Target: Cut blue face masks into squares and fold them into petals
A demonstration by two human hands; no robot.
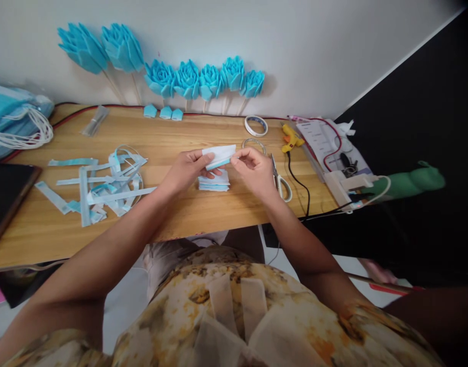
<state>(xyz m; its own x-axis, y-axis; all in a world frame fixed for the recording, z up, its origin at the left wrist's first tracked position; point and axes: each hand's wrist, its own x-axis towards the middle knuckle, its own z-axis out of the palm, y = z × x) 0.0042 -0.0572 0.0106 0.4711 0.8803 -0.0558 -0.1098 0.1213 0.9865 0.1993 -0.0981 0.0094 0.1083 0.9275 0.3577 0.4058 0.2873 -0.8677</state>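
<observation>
A white and light-blue piece of face mask fabric (220, 154) is held up between my two hands over the table. My left hand (191, 167) pinches its left end, thumb on the front and fingers behind. With thumb and forefinger, my right hand (254, 168) grips its lower right corner. Just below the hands lies a small stack of similar mask pieces (214, 182), partly covered by my left fingers. To the right of my right hand rest scissors (283, 187), their blades partly hidden by it.
Cut mask strips (107, 186) lie scattered at left, near a dark tablet-like object (8, 196) and a bag of masks (12, 120). Blue fabric flowers (188, 79) lean on the wall. Tape rolls (255, 126), a yellow glue gun (292, 137) and a power strip (340, 186) are at right.
</observation>
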